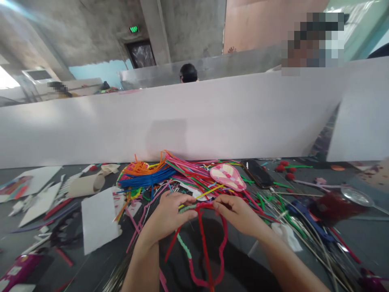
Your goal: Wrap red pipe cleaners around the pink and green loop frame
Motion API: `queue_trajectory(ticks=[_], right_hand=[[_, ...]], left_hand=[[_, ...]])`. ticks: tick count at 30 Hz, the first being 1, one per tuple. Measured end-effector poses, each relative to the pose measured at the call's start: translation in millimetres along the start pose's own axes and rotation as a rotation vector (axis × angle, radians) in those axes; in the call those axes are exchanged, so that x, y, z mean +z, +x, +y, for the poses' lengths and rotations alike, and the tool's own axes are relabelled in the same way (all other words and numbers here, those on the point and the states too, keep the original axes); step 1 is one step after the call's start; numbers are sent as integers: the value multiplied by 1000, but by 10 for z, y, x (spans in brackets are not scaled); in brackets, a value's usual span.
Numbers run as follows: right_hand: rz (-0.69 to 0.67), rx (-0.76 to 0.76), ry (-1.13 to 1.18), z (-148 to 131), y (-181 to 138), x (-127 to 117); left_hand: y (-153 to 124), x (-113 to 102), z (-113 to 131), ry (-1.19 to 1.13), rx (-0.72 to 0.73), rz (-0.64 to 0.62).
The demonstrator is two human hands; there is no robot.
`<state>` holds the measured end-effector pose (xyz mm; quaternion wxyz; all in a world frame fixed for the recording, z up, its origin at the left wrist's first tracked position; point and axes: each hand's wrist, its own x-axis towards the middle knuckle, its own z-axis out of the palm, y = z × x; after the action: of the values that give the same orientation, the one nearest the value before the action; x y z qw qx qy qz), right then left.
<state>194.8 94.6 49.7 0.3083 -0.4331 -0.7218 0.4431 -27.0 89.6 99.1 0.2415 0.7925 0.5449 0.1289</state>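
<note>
Between my hands is a wavy frame of fuzzy pipe cleaners (224,247), with pink, red and mint-green parts. A straight red pipe cleaner (203,239) runs down its middle from the top bar. My left hand (172,213) is closed around the mint-green left end of the bar, thumb below and fingers above. At the bar's right end, my right hand (238,213) pinches the red pipe cleaner between thumb and fingers. The frame's lower loop hangs over the dark table, its bottom near the picture's lower edge. My fingers partly hide the top bar.
Blue pipe cleaners (148,179) and orange ones (136,168) lie bundled beyond my hands, beside a pink patterned teardrop-shaped piece (227,177) and a phone (259,174). White card (99,223) and a cardboard tube (86,185) lie left. A white partition (212,117) stands behind; people are beyond it.
</note>
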Motion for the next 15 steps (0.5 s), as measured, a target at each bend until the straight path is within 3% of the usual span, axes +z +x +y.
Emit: queue_trajectory(ticks=[15], right_hand=[[0, -16, -14, -12, -5, -34]], left_hand=[[39, 80, 90, 41, 70, 14]])
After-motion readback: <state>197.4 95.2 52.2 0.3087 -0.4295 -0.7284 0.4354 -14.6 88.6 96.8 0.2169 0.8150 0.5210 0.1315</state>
